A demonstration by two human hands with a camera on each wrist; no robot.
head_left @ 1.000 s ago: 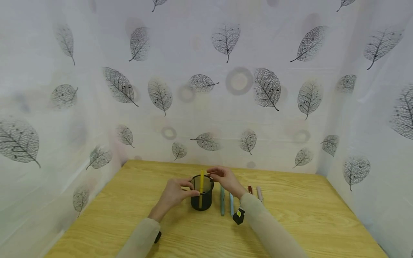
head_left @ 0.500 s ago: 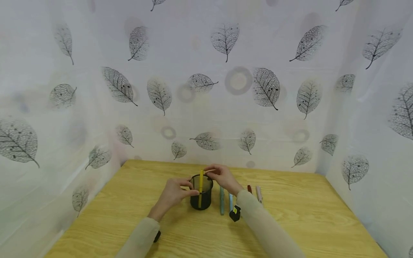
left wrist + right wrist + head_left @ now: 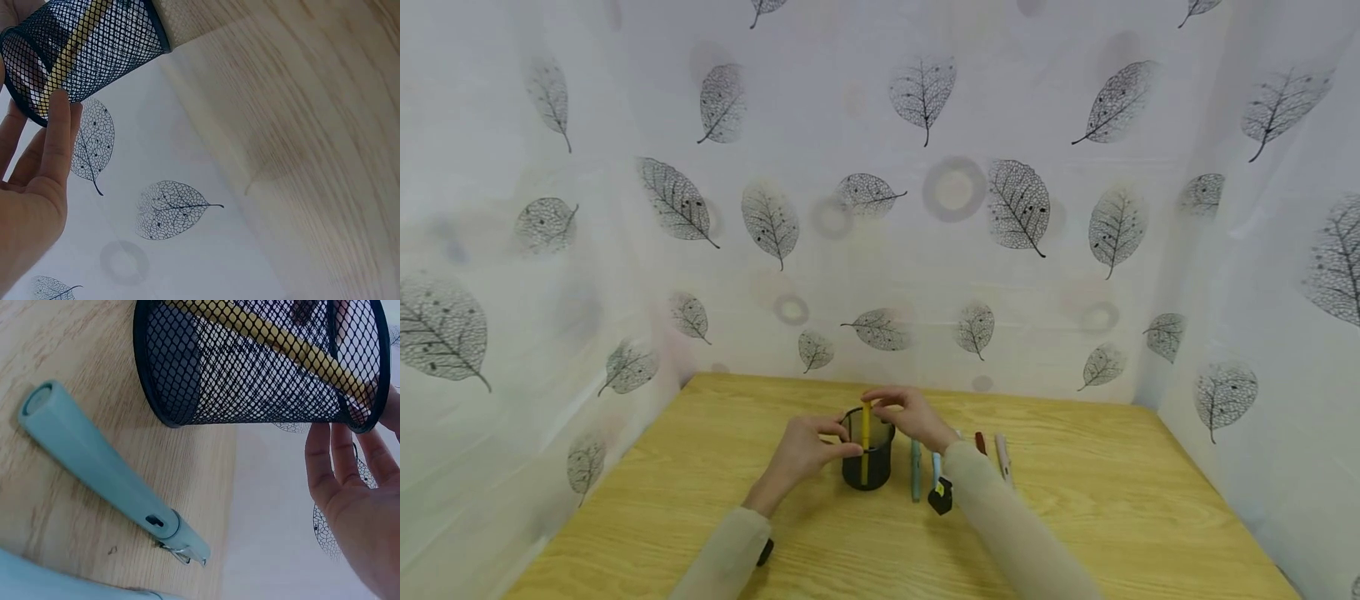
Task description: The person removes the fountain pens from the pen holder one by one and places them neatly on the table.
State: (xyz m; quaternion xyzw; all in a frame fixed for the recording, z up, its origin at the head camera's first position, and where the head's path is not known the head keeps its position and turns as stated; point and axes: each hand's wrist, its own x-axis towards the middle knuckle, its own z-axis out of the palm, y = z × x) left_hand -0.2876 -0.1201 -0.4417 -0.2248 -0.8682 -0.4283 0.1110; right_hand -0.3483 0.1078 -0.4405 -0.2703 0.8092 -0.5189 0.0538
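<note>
A black mesh pen holder (image 3: pixel 877 475) stands upright on the table. A yellow pen (image 3: pixel 866 433) stands inside it, its top end rising above the rim; the mesh shows the pen leaning in the right wrist view. My left hand (image 3: pixel 805 450) grips the holder's rim from the left, thumb at the near side and fingers round the far side. From the right, my right hand (image 3: pixel 919 418) has thumb and index finger pinched at the yellow pen's top. Its other fingers (image 3: pixel 320 456) lie along the outside of the mesh near the rim.
Right of the holder lie a grey-green pen (image 3: pixel 916 477) and a light blue pen (image 3: pixel 936 465). Farther right, partly behind my right forearm, are a dark red pen (image 3: pixel 981 442) and a pale pink pen (image 3: pixel 1003 455). Leaf-printed curtain (image 3: pixel 880 250) surrounds the wooden table (image 3: pixel 1075 467).
My right hand has moved left from the holder's far right rim to the yellow pen's top. The left hand and the holder have stayed in place.
</note>
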